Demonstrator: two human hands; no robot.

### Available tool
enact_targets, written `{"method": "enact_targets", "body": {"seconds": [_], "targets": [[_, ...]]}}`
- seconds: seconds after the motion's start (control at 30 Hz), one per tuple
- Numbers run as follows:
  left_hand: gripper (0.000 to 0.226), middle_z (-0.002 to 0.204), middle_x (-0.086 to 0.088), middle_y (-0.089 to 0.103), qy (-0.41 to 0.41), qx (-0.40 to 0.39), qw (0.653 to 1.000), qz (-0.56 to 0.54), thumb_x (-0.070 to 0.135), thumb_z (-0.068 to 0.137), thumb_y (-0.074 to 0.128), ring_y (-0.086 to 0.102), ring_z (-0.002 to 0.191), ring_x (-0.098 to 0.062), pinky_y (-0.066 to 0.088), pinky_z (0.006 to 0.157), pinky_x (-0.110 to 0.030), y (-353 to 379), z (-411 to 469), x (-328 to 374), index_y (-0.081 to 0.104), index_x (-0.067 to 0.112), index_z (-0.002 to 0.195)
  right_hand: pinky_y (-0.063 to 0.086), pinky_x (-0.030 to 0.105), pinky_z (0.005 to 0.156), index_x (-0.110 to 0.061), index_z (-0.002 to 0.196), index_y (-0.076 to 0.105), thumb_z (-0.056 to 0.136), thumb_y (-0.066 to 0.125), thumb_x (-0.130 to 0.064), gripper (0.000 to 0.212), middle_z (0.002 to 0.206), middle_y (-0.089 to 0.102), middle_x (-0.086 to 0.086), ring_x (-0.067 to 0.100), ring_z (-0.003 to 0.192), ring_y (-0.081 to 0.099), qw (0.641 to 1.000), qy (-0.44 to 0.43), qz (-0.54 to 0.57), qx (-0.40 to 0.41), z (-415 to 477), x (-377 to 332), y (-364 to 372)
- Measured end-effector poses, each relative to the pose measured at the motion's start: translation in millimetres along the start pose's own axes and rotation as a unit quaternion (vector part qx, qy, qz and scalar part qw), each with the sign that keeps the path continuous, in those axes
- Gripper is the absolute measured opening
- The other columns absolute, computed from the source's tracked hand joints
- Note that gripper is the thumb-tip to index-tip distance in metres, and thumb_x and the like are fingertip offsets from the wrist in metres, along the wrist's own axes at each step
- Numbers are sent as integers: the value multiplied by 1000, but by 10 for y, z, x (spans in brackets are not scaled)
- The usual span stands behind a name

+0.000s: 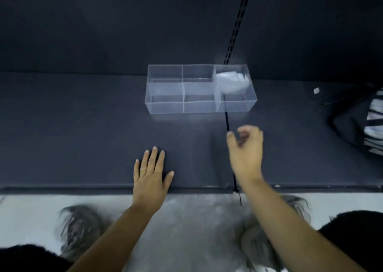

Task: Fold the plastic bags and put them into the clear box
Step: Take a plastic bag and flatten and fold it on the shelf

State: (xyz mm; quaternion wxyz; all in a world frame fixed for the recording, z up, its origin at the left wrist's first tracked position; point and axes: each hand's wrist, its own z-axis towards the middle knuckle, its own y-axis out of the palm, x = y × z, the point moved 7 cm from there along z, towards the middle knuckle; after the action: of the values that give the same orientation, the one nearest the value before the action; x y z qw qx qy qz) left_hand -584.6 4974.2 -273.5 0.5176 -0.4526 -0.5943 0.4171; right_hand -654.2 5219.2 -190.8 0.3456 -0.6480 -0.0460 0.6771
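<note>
A clear box [165, 107] with three compartments stands on the dark shelf [72, 136], near the back. A folded white plastic bag [231, 79] lies in its right compartment; the other two compartments hold nothing. My left hand [150, 178] rests flat on the shelf by the front edge, fingers straight. My right hand [245, 149] hovers in front of the box's right end with loosely curled fingers and holds nothing.
A black bag with striped white contents [358, 124] sits at the shelf's right edge. A small pale scrap [316, 90] lies behind it. A slotted black rail [238, 22] runs up the back wall. Below the shelf are the grey floor and my shoes.
</note>
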Motion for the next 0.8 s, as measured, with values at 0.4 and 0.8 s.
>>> {"method": "enact_targets", "body": {"seconds": [0.4, 0.8], "targets": [[74, 158, 6, -23, -25, -90, 996, 7, 64, 93, 18, -26, 143, -16, -20, 113, -40, 259, -407, -428, -16, 30, 149, 3, 48, 117, -19, 146, 29, 87, 59, -38, 69, 144, 41, 7, 23, 139, 30, 728, -132, -504, -447, -1952, 1035, 368], [83, 157, 9, 21, -163, -224, 819, -502, 81, 80, 18, 10, 147, -13, 6, 119, -43, -305, -376, -132, 37, 32, 146, 56, 32, 82, -12, 93, 75, 74, 74, -38, 32, 97, 75, 7, 21, 89, 71, 882, 169, 136, -418, -700, -271, -175]]}}
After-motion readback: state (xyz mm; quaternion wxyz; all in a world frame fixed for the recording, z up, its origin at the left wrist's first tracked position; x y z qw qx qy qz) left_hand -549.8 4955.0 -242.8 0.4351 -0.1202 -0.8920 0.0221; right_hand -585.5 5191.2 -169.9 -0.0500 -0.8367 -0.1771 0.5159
